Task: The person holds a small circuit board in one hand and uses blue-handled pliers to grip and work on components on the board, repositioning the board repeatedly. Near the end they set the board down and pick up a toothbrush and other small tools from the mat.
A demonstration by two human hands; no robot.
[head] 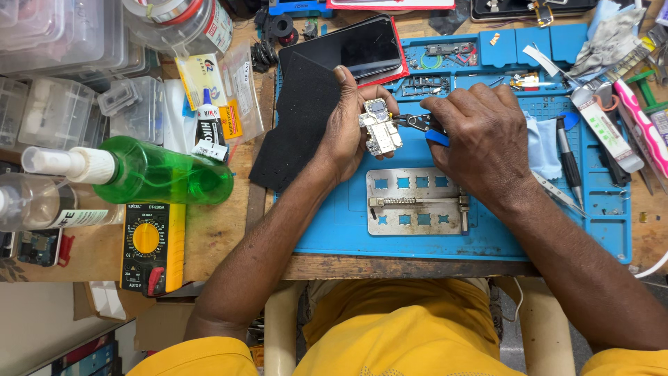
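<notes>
Holding a small circuit board (380, 127) upright between thumb and fingers, the left hand (350, 125) keeps it lifted clear of the blue work mat (334, 237), its metal-shielded face turned toward the tool so the fine parts can be reached. The fingers are closed around the board's edges, leaving the face bare. The right hand (479, 143) is curled shut on a small plier-like tool with blue handles (426, 127), whose dark tips meet the board's right edge; the wrist hangs low above the mat, which would steady such fine work.

Below the hands lies a flat steel holding plate (416, 202) with square cut-outs and a sliding bar, set on the mat within easy reach. A dark, grainy foam sheet (296, 125) leans behind the left hand, and a glossy black phone (362, 47) rests on a red-edged backing beyond it. To the left stand a translucent green spray bottle (163, 174) on its side and a yellow multimeter (149, 244) on the worn wooden bench.
</notes>
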